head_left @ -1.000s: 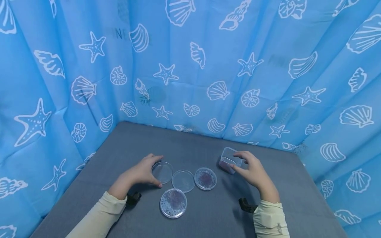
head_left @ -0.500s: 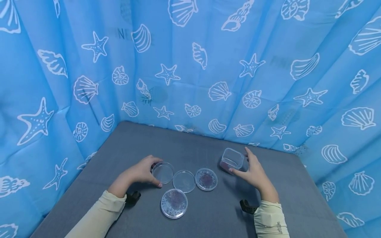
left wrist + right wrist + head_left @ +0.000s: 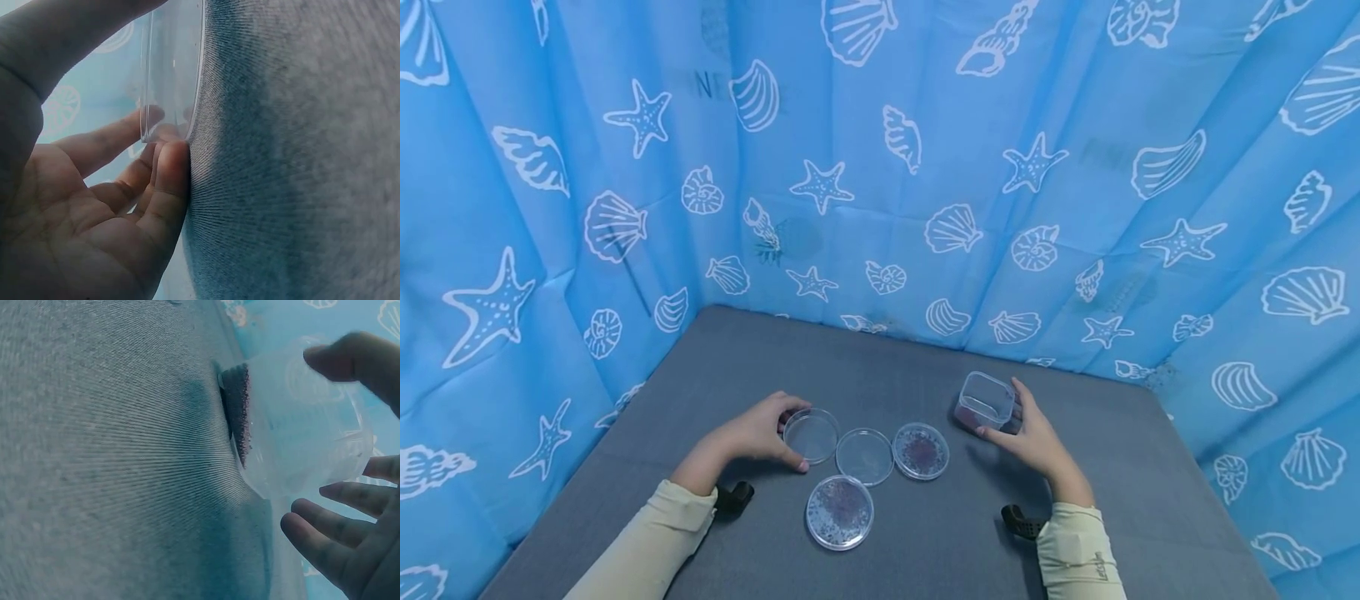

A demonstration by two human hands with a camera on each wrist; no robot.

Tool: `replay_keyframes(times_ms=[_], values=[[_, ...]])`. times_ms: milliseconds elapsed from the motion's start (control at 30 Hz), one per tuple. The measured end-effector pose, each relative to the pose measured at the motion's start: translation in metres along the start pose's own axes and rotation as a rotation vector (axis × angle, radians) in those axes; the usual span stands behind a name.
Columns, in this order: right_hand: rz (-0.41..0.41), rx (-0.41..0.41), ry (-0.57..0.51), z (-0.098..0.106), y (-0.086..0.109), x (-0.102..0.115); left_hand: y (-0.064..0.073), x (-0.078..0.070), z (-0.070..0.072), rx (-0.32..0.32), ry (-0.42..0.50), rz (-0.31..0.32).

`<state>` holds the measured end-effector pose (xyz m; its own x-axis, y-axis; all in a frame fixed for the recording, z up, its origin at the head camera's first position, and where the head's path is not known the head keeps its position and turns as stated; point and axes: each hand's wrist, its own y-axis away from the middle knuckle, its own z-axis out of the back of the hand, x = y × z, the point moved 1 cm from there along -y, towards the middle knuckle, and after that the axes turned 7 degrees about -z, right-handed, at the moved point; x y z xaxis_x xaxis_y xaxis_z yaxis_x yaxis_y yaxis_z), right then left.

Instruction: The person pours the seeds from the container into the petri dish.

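Note:
My left hand holds a see-through petri dish by its rim, thumb at the near side and fingers round the far side. In the left wrist view, the fingertips lie against the edge of the dish, close by the grey cloth. At the back right, my right hand spans a clear square plastic container, thumb at its near left corner and fingers along its right side. Dark reddish-purple grains cover the container's bottom in the right wrist view.
A second bare petri dish sits next to the held one. Two petri dishes hold purple grains: one to the right, one in front. The grey table ends at a blue shell-print curtain.
My right hand has come from over the container's top to its right side, fingers now round it. My left hand stays at its petri dish.

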<state>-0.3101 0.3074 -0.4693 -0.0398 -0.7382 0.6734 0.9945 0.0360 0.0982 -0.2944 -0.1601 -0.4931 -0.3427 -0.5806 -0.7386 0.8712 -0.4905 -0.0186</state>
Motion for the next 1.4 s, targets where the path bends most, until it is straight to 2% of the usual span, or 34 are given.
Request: replay_keyframes(times_ms=[333, 600, 867, 1033, 1400], values=[[-0.07, 0.009, -0.036, -0.005, -0.004, -0.008, 0.0, 0.005, 0.0, 0.001, 0.039, 0.0], [-0.077, -0.02, -0.058, -0.007, -0.005, -0.009, 0.0, 0.005, -0.001, 0.001, 0.051, 0.013], [-0.058, -0.121, -0.11, -0.006, -0.002, -0.006, 0.001, 0.004, -0.002, 0.002, 0.058, 0.012], [0.007, -0.183, -0.11, -0.006, 0.001, 0.01, 0.001, 0.004, -0.001, -0.002, 0.059, 0.016], [0.305, -0.25, -0.137, -0.023, 0.016, 0.065, 0.002, 0.001, 0.0, 0.008, 0.064, -0.002]])
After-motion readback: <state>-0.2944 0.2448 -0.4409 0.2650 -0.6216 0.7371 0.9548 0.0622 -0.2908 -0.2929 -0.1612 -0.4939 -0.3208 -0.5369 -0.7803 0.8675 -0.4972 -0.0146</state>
